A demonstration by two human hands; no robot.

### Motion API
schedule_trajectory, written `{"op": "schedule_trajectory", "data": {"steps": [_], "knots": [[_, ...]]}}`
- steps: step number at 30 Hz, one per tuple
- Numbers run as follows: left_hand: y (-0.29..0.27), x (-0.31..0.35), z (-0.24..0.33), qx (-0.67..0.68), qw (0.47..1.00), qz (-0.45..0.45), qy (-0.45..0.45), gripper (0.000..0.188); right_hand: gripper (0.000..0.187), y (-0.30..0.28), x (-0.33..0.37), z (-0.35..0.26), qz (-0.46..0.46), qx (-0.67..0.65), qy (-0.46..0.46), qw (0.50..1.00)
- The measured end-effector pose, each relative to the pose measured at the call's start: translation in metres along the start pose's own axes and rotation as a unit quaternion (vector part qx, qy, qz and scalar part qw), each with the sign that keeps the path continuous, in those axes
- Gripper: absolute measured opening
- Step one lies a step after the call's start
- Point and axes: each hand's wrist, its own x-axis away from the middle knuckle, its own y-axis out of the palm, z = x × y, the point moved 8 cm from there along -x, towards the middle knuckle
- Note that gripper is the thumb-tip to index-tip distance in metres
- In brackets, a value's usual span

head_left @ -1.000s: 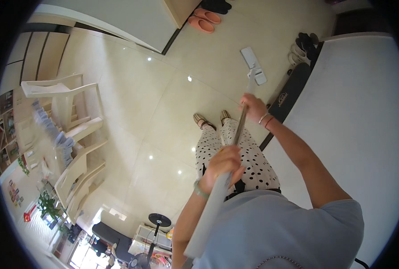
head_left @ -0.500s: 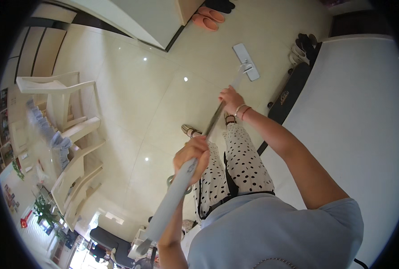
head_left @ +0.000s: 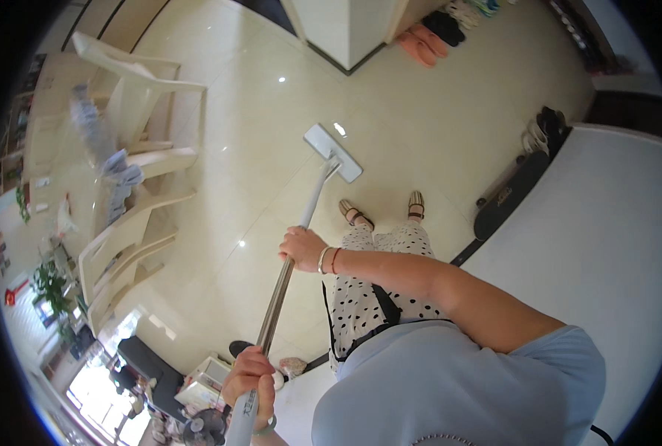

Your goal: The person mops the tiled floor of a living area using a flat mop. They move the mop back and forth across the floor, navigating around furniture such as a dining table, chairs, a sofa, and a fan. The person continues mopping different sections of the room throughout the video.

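White mop head [head_left: 334,151] flat on glossy floor [head_left: 435,111]

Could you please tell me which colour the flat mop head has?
The flat mop head is pale grey-white, seen best in the head view.

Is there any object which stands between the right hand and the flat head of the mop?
Nothing visible stands between them. The right hand grips the mop pole, which runs unobstructed to the flat mop head on the floor tiles. The striped shoes stand to the right of the pole.
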Motion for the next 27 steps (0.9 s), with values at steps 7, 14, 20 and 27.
{"op": "schedule_trajectory", "data": {"steps": [7,14,20,27], "knots": [[-0.008,-0.037,0.011,-0.060,0.998,-0.026,0.024,0.019,0.018,0.026,-0.055,-0.042,-0.092,-0.130,-0.061,0.985],[0.022,-0.085,0.016,-0.025,0.987,-0.082,0.139,0.027,0.008,-0.030,-0.048,-0.002,-0.138,-0.086,0.005,0.987],[0.054,-0.092,0.032,0.089,0.974,-0.094,0.189,0.031,0.008,-0.105,0.009,0.042,-0.075,-0.064,0.082,0.992],[0.153,-0.117,0.015,0.204,0.947,-0.109,0.224,0.022,0.007,-0.184,0.107,0.163,0.077,0.001,0.166,0.983]]}}
